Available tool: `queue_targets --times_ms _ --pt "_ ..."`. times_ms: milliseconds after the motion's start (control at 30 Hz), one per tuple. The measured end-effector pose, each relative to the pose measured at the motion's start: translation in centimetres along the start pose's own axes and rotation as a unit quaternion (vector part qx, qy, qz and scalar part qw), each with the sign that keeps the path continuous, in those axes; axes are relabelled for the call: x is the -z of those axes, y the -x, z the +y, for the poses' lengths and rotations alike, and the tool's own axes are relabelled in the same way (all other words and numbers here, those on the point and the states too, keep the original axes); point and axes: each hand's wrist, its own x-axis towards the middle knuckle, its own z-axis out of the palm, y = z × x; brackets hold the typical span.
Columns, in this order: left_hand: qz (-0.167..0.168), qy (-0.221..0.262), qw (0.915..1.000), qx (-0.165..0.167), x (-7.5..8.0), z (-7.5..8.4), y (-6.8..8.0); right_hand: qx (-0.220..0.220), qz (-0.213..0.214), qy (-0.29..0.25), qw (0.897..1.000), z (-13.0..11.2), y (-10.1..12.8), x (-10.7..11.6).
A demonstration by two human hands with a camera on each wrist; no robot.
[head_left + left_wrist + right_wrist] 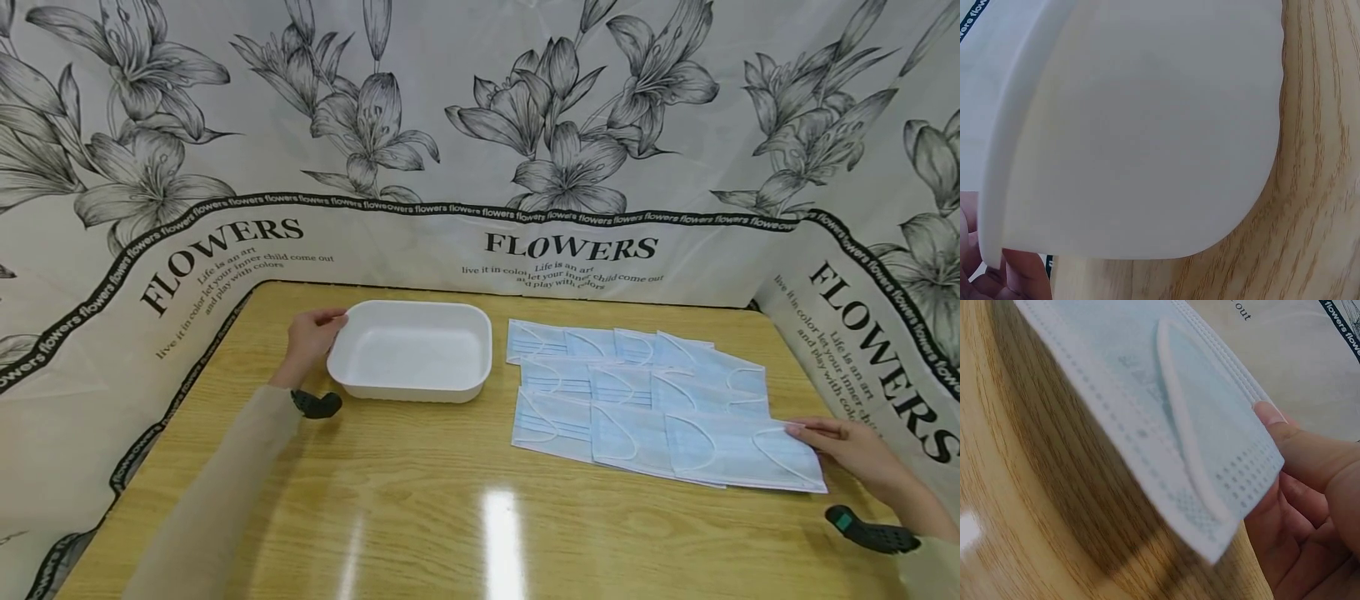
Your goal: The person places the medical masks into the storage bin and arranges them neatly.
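- A white foam tray (411, 350) sits on the wooden table (450, 517), and everything else is placed from it.
- The left hand (311, 337) holds the tray's left end: the thumb curls over the rim and the fingers wrap the outer wall. In the left wrist view the fingertips (1019, 269) show just under the tray's (1141, 137) corner rim.
- To the right of the tray, just beside it but not touching, lies a spread of light blue face masks (637, 392), overlapping one another in roughly three rows.
- The nearest-row mask farthest from the tray, the end mask (742, 454), is gripped by the right hand (862, 458) at its right edge.
- The right wrist view shows the thumb (1310, 456) on top of that mask (1166, 425) and the other fingers underneath, pinching its edge, with the corner lifted off the wood.
- A white ear loop (1185, 456) runs across the top of the pinched mask.
- A black wrist mount (317, 404) sits on the left forearm, in front of the tray's left corner; another (870, 533) sits at the right wrist, far to the tray's right.
- A flower-printed sheet (570, 250) marked "FLOWERS" stands behind the tray and wraps around both sides of the table.
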Motion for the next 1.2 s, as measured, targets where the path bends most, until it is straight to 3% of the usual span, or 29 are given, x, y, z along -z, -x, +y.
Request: queue_targets --times_ms 400,967,1200 --pt "0.019 -0.007 0.9998 0.002 -0.6 0.3 0.1 -0.01 0.02 0.005 1.0 0.1 0.0 -0.3" --pt "0.023 0.005 0.9997 0.006 -0.7 0.3 0.4 -0.025 0.022 -0.069 0.997 -1.3 0.2 -0.9" --pt "0.026 0.008 0.9996 0.006 -0.7 0.4 0.4 -0.014 0.053 -0.065 0.996 -2.0 0.0 -1.6"
